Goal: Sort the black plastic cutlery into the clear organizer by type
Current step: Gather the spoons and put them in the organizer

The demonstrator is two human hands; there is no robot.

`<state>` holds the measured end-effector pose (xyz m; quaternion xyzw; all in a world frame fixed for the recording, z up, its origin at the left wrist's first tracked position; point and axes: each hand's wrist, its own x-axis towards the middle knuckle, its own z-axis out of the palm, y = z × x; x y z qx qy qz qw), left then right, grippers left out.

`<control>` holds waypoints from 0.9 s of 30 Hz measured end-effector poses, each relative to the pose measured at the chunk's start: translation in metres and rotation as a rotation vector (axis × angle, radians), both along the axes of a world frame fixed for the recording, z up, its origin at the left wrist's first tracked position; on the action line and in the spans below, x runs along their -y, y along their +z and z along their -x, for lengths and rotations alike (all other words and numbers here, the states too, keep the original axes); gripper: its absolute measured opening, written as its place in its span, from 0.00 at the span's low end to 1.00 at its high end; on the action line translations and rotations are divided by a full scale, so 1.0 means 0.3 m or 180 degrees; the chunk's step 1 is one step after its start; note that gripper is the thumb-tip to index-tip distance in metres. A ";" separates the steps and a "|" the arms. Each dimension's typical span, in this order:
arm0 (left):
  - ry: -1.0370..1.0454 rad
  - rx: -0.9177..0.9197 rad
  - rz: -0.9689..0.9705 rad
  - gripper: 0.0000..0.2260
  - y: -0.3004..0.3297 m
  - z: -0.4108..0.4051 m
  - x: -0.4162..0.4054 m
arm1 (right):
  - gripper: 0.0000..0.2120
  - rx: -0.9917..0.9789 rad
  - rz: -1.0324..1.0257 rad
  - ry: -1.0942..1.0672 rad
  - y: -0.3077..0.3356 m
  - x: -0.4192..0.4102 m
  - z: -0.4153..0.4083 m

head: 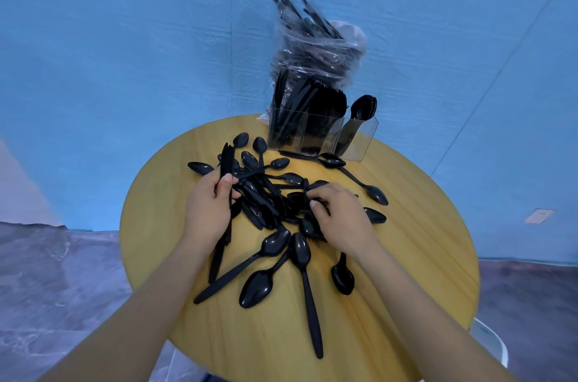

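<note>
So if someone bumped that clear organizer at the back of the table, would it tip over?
Possibly. The clear organizer looks light and thin-walled, and the knives and forks stand well above its rim, so it is probably top-heavy. The plastic bag of cutlery right behind it might brace it backward.

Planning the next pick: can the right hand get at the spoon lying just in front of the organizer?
Probably yes: the spoon lies in the open beyond the right hand, nothing between, though that hand already grips pieces.
</note>
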<state>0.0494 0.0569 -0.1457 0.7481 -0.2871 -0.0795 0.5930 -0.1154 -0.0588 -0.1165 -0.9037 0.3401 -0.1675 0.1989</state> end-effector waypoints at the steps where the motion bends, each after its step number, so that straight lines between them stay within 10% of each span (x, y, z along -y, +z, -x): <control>1: -0.0002 -0.0005 0.0011 0.11 0.003 0.003 -0.001 | 0.13 0.0046 -0.0007 -0.0032 0.003 0.001 0.003; 14: -0.0483 0.0247 0.0115 0.11 0.132 0.042 0.071 | 0.13 0.0712 -0.0318 0.0265 0.166 0.052 -0.077; 27: -0.2003 -0.0602 0.0126 0.14 0.263 -0.017 0.268 | 0.09 0.2307 -0.2504 0.0445 0.266 0.244 -0.232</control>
